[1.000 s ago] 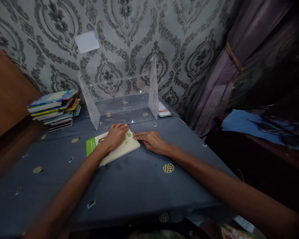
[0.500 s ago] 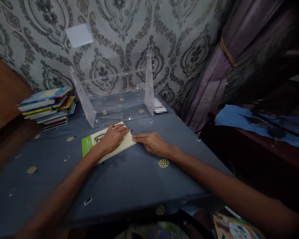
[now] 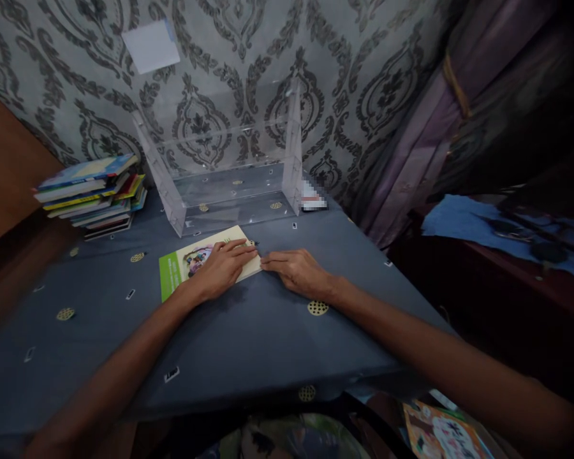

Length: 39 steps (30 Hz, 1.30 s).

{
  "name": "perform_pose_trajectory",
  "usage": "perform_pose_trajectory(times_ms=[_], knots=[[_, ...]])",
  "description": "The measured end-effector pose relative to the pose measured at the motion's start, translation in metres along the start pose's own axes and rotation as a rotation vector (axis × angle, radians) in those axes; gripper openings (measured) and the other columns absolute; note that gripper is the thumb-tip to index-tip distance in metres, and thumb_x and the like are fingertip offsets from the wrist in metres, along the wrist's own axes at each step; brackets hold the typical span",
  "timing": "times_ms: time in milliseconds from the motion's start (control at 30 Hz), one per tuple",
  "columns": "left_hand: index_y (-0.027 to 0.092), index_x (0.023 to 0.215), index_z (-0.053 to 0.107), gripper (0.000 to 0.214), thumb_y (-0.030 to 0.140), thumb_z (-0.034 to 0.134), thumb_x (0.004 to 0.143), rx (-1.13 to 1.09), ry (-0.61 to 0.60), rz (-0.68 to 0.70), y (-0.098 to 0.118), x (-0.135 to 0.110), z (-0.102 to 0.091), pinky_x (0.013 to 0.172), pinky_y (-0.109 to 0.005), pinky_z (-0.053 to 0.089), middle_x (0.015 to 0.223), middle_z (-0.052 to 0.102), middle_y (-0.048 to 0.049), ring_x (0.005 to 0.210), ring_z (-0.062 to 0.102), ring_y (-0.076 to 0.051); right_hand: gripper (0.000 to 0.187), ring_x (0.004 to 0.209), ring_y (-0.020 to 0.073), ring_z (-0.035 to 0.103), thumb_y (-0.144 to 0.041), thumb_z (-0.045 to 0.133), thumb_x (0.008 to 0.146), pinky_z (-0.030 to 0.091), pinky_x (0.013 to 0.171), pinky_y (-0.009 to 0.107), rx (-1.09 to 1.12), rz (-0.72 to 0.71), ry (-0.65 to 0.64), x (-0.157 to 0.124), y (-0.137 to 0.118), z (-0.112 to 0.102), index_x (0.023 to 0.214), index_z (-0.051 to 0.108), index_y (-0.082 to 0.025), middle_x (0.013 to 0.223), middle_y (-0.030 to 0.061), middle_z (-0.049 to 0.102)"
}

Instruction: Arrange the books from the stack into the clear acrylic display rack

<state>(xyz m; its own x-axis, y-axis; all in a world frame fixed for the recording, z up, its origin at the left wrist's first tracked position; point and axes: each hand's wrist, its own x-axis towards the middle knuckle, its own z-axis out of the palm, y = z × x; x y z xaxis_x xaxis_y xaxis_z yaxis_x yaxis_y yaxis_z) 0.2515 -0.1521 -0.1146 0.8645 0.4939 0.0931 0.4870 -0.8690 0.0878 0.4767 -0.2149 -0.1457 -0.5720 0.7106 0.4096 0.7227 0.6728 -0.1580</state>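
Note:
A cream book (image 3: 227, 240) with a green strip and a small coloured picture lies flat on the cloth-covered table. My left hand (image 3: 224, 269) rests across its cover, fingers stretched out toward the right edge. At the book's lower right corner, my right hand (image 3: 294, 271) has its fingers pressed together, with the tips against the corner; the thumb is mostly hidden. Just behind the book stands a clear plastic rack (image 3: 172, 207) with side panels.
A stack of books (image 3: 95, 196) stands at the back left. A blurred-out item (image 3: 313, 196) lies right of the rack. Blue cloth (image 3: 459, 220) covers part of a dark surface at the right. Below the table's front edge is an orange book (image 3: 437, 430).
The view has tilted slightly downward. My left hand has shifted a little toward the book's right edge, baring more of the cover picture. The right hand stays at the corner.

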Motion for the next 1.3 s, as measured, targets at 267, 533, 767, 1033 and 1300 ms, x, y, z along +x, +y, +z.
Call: perform_pose_trajectory(times_ms=[267,533,767,1033,1300], knots=[[0.017,0.141,0.048,0.047,0.011,0.032,0.097,0.179,0.006,0.011,0.038,-0.022,0.003,0.105,-0.047,0.035,0.145,0.054,-0.0112,0.14,0.04,-0.025,0.044,0.093,0.0177,0.072,-0.002,0.045,0.087,0.057,0.08,0.028,0.005,-0.003,0.012,-0.001,0.001,0.001,0.116,0.072,-0.021,0.111,0.0061,0.075],[0.01,0.142,0.044,0.049,0.011,0.031,0.095,0.288,0.011,-0.079,0.059,-0.04,0.01,0.107,-0.052,0.036,0.144,0.053,-0.0175,0.136,0.044,-0.03,0.045,0.099,0.0194,0.072,0.0,0.048,0.084,0.057,0.084,0.029,-0.052,0.006,-0.016,-0.001,-0.001,0.0,0.114,0.072,-0.022,0.115,0.0051,0.074],[0.013,0.143,0.043,0.048,0.01,0.031,0.097,0.283,0.038,-0.161,0.063,-0.054,0.017,0.109,-0.052,0.034,0.144,0.053,-0.0155,0.136,0.044,-0.028,0.043,0.101,0.0221,0.071,-0.001,0.049,0.084,0.058,0.086,0.033,-0.096,-0.075,-0.008,0.001,-0.014,0.008,0.118,0.07,-0.018,0.116,0.0092,0.073],[0.015,0.139,0.046,0.047,0.008,0.034,0.094,0.232,0.018,-0.234,0.062,-0.073,0.004,0.106,-0.049,0.037,0.136,0.057,-0.0143,0.123,0.052,-0.027,0.043,0.093,0.0222,0.073,-0.001,0.048,0.084,0.059,0.079,0.032,-0.106,-0.088,-0.036,0.003,-0.021,0.009,0.119,0.068,-0.016,0.119,0.0099,0.072],[0.021,0.138,0.049,0.047,0.009,0.039,0.094,0.215,0.051,-0.335,0.047,-0.116,0.0,0.104,-0.054,0.038,0.138,0.056,-0.0138,0.127,0.048,-0.031,0.038,0.091,0.0247,0.069,-0.001,0.046,0.085,0.06,0.076,0.036,-0.155,-0.114,0.039,0.004,-0.03,0.01,0.112,0.07,-0.013,0.111,0.0131,0.074]])
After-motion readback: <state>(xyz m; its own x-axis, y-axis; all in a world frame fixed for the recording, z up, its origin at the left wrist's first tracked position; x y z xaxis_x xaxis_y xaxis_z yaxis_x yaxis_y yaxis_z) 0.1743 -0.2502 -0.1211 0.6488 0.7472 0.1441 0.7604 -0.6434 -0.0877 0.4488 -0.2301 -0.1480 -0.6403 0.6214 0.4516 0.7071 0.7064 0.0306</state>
